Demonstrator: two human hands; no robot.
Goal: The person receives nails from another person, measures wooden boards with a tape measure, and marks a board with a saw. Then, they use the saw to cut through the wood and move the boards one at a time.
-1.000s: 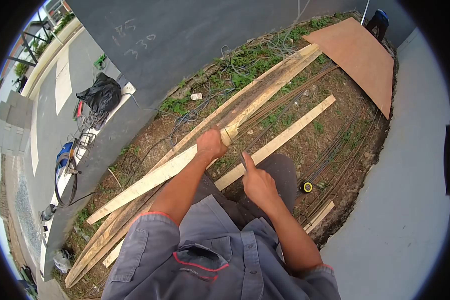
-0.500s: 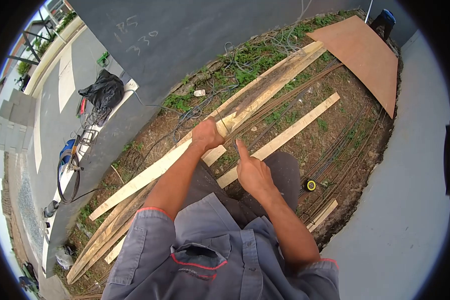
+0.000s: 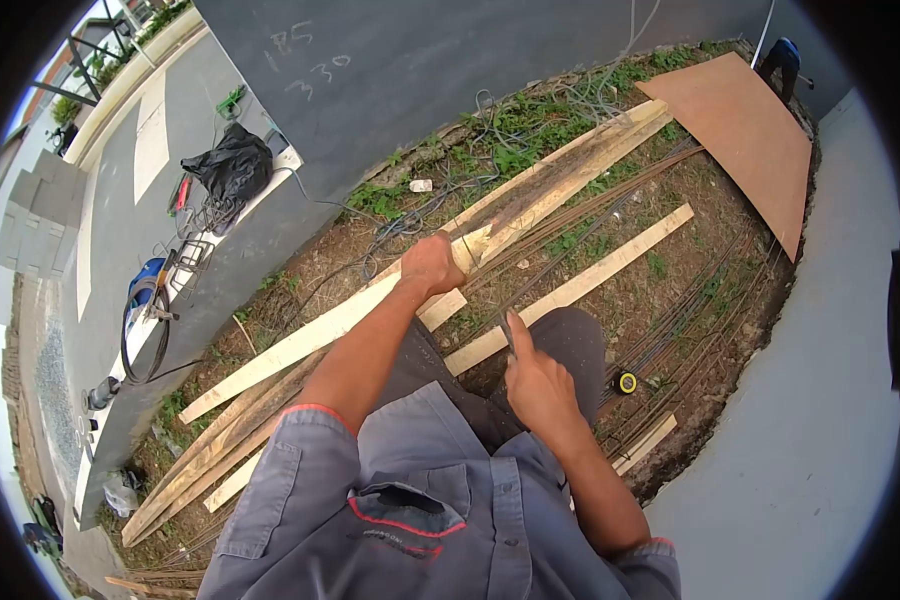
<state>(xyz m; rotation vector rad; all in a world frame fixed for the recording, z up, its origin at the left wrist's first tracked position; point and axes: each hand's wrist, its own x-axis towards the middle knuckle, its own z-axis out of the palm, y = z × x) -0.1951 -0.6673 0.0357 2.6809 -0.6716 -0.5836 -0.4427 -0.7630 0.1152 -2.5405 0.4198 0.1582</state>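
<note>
My left hand (image 3: 430,267) is closed around a pale wooden plank (image 3: 300,345), near its far end. That end lies over longer, rough-edged boards (image 3: 530,205) on the ground. To the right, above my knee, my right hand (image 3: 540,385) is closed on a dark, narrow tool (image 3: 507,325), its index finger stretched along it. Most of the tool is hidden or seen edge-on, so I cannot make out its kind. A straight pale board (image 3: 600,272) lies just beyond this hand. A round black and yellow tape measure (image 3: 625,383) rests to its right.
Thin steel rods (image 3: 690,320) lie along the right wall (image 3: 770,450). A brown plywood sheet (image 3: 735,135) leans at the far corner, near another person (image 3: 782,65). Loose cable (image 3: 420,215) crosses the weeds. A black plastic bag (image 3: 232,165) sits on the left ledge.
My right hand has come back towards my body, away from the plank. My left hand keeps its grip on the plank. The camera view has shifted slightly.
</note>
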